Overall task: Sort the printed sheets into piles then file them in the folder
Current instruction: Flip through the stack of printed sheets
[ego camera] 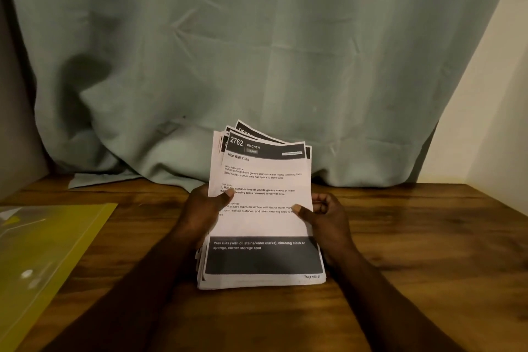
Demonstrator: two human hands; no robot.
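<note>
One stack of printed sheets (261, 263) is held between two hands. The sheets are too many and too closely packed to be counted, though several offset corners are fanned out at its far end. One top sheet (265, 177) is turned face up, headed "2762 KITCHEN" and "Wipe Wall Tiles", with a dark band printed across its near end. One yellow folder (48, 243) is laid flat on the wooden table (414, 237), well to the left of the left hand and apart from it. One green curtain (257, 51) is hung beyond the hands, with its hem bunched on the table. A pale wall (500, 94) is seen to the right of the right hand.

The left hand (200, 210) is closed round the left edge of the stack. Its thumb is pressed on the face of the top sheet, and its fingers are hidden behind the paper. The right hand (327, 216) is closed on the right edge in the same way, with the thumb laid on the printed face and the fingers (323, 200) curled beside the edge.

The stack is tilted, with its far end raised. Its near end appears to be rested on the table between the two forearms, which are extended from the near edge of the view and angled inward toward the paper.
</note>
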